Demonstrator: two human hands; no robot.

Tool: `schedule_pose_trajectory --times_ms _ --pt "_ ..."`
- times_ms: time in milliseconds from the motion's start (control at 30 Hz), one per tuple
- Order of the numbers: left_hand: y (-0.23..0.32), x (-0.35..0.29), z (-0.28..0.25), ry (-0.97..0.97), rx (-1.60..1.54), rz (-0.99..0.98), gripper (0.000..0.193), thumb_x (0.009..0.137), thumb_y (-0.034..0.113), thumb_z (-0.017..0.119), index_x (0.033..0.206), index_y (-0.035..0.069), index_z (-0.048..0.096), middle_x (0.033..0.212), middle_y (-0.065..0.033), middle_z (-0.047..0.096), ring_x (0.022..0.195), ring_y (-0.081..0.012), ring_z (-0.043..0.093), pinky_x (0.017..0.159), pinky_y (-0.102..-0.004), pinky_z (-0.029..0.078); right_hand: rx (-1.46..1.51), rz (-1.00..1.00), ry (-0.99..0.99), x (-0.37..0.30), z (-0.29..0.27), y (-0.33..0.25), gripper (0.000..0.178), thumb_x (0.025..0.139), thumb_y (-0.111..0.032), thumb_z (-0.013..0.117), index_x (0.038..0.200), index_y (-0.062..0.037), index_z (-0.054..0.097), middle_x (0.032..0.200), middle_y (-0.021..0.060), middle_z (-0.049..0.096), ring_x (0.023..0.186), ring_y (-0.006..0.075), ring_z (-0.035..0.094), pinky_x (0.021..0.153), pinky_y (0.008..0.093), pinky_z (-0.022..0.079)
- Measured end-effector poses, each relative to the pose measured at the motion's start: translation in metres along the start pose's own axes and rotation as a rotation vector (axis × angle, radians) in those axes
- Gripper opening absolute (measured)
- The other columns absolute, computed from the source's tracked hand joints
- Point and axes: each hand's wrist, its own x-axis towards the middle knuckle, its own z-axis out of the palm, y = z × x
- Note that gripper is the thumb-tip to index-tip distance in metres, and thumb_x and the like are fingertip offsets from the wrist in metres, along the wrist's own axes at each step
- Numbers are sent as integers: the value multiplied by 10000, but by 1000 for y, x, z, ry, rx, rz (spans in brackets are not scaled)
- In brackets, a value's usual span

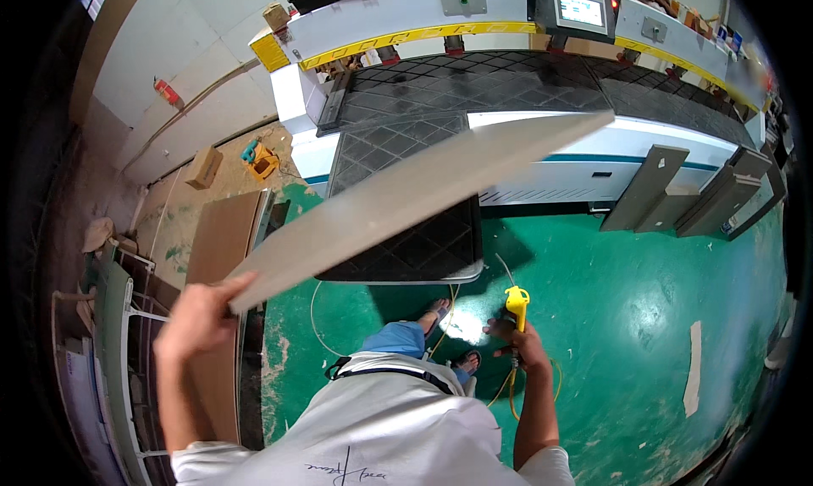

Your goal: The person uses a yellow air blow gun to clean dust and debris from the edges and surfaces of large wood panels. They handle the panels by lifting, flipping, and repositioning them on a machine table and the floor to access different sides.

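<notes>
Red fire extinguisher (by a pale wall), cardboard box

The long panel looks smooth and matt, its grey-beige face without gloss. The yellow air gun looks like plastic. The black table is matt and scored with crossing lines, while the white machine beam resembles painted metal. The green floor is glossy, scuffed in places; the white shirt is soft, creased cloth.

Long beige board, held aslant (left end nearest); yellow air gun, pointing forward.
</notes>
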Motion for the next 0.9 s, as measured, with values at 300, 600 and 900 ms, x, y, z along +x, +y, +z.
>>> schedule_pose_trajectory --times_ms 300,600,900 --pt "-221 116 -167 177 -474 8 353 832 304 843 932 9 676 772 62 580 720 -73 507 637 -303 443 -21 -6 173 12 29 -7 575 874 19 549 1441 -30 462 1278 155 687 1128 291 704 642 373 621" --pt "-306 384 -121 862 -100 -20 637 877 648 681 791 17 652 634 -122 574 616 -198 561 620 -417 450 186 -41 345 34 108 78 599 828 60 539 1421 -4 487 1230 196 676 1056 315 703 651 419 655" --pt "-352 523 -49 722 -127 -55 818 851 774 599 790 -36 704 732 -291 658 752 -443 679 735 -534 493 -31 3 528 39 233 105 393 840 68 621 1226 3 665 1052 135 726 954 234 706 737 350 597"
